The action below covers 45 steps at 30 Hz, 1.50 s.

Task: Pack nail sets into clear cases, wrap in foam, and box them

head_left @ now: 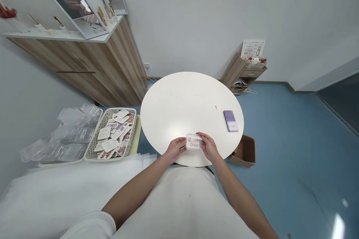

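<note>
Both my hands hold a small clear plastic box [193,141] with pinkish press-on nails inside, just above the near edge of the round white table [185,104]. My left hand [176,148] grips the box's left side. On the right side, my right hand [208,145] pinches it with thumb and fingers. The box looks closed and level.
A purple-and-white packet [230,121] lies on the table's right part. A white basket [113,134] of nail cards stands to my left, beside a tray of clear plastic boxes [67,138]. A cardboard box [244,151] sits on the blue floor at right. Wooden cabinets line the wall.
</note>
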### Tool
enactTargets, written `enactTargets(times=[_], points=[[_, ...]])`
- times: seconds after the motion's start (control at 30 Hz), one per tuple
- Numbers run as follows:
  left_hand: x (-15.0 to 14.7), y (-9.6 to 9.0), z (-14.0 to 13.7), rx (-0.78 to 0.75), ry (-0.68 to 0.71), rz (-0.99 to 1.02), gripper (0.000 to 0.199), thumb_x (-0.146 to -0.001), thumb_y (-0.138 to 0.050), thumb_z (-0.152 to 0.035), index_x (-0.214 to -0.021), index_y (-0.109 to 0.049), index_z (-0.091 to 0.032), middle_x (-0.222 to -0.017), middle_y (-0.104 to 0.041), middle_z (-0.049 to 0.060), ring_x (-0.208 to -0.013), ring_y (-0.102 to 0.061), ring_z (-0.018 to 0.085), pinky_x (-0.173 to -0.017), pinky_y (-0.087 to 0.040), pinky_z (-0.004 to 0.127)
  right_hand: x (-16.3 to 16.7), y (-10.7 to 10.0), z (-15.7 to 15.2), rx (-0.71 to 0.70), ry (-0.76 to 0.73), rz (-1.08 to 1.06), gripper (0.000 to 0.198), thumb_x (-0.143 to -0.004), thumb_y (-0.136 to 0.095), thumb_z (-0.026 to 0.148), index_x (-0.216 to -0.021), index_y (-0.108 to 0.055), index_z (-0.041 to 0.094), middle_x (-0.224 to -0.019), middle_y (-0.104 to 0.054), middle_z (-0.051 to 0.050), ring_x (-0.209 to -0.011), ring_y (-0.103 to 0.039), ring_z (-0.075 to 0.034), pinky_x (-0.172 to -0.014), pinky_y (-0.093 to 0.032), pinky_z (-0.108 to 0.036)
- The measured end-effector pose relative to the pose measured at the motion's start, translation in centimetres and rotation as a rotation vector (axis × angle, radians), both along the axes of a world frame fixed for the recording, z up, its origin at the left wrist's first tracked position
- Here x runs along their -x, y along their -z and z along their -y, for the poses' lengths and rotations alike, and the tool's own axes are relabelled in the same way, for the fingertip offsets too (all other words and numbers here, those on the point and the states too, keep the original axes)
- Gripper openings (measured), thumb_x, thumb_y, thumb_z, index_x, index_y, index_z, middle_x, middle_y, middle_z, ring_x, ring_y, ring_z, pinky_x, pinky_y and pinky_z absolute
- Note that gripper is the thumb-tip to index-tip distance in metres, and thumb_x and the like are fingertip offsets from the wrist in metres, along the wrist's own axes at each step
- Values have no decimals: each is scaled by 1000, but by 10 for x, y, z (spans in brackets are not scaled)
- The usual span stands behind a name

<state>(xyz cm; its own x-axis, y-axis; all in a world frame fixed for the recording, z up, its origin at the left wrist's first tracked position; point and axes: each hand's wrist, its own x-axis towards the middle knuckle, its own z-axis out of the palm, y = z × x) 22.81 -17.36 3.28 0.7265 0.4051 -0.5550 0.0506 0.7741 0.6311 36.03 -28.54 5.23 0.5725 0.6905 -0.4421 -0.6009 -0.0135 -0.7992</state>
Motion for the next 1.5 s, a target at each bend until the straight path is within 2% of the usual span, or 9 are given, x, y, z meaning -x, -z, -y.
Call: enactTargets(times=[0.23,0.47,0.6,0.7,0.8,0.93,1.27,1.4,1.5], points=[[-2,-3,5,23,-65,12,26,-61,-71,-24,-83,-60,-16,-81,-61,4,-72,-58,11,-70,-46,27,5,-11,13,-41,-77,-93,37,-71,-56,45,-101,-55,25,-105,-61,-6,-85,-61,-18,-73,-49,-34],[-20,-6,19,-73,-51,6,28,-61,-70,-29,-85,-60,-17,-84,-61,5,-70,-57,11,-69,-44,27,-10,-7,34,110,-89,-48,39,-63,-68,31,-99,-54,23,-76,-63,1,-66,-60,-11,-75,-51,-35],[-32,-9,32,-158,-42,-32,30,-65,-65,-35,-89,-60,-17,-86,-59,6,-70,-56,11,-70,-45,28,-27,-6,42,127,-71,-29,40,-61,-69,31,-97,-53,21,-75,-64,0,-68,-61,-13,-72,-51,-33],[-40,-15,42,-204,-73,-126,40,-66,-64,-39,-102,-54,-22,-99,-58,7,-79,-57,13,-73,-45,29,-39,-8,48,119,-75,-20,43,-59,-70,31,-97,-53,21,-77,-65,-1,-71,-62,-15,-71,-51,-33],[-47,-22,53,-195,35,-157,50,-66,-64,-41,-110,-49,-23,-105,-58,9,-88,-58,17,-75,-44,31,-48,-7,53,111,-94,-18,43,-59,-70,32,-97,-52,22,-79,-65,-1,-72,-62,-16,-70,-51,-33],[-61,-28,65,-274,158,-121,46,-66,-64,-42,-102,-54,-17,-95,-64,11,-85,-61,19,-77,-42,31,-57,-3,58,117,-133,-1,44,-59,-69,34,-98,-52,22,-84,-66,-3,-77,-62,-17,-72,-51,-34],[-69,-18,80,-470,144,-185,39,-70,-60,-42,-97,-55,-15,-73,-66,5,-65,-63,17,-75,-41,32,-70,16,63,138,-212,45,38,-64,-65,32,-97,-50,22,-82,-64,-2,-78,-61,-16,-72,-51,-34],[-67,-10,79,-461,79,-254,38,-68,-61,-43,-94,-56,-15,-63,-65,3,-63,-62,17,-73,-41,31,-67,20,54,141,-242,53,38,-63,-65,32,-97,-51,22,-82,-63,-2,-80,-60,-17,-71,-50,-33],[-63,-2,76,-417,-10,-260,42,-68,-62,-43,-99,-54,-16,-73,-66,6,-69,-62,17,-75,-41,31,-62,21,46,140,-255,38,38,-63,-65,32,-97,-50,22,-85,-63,-2,-82,-60,-17,-74,-50,-34]])
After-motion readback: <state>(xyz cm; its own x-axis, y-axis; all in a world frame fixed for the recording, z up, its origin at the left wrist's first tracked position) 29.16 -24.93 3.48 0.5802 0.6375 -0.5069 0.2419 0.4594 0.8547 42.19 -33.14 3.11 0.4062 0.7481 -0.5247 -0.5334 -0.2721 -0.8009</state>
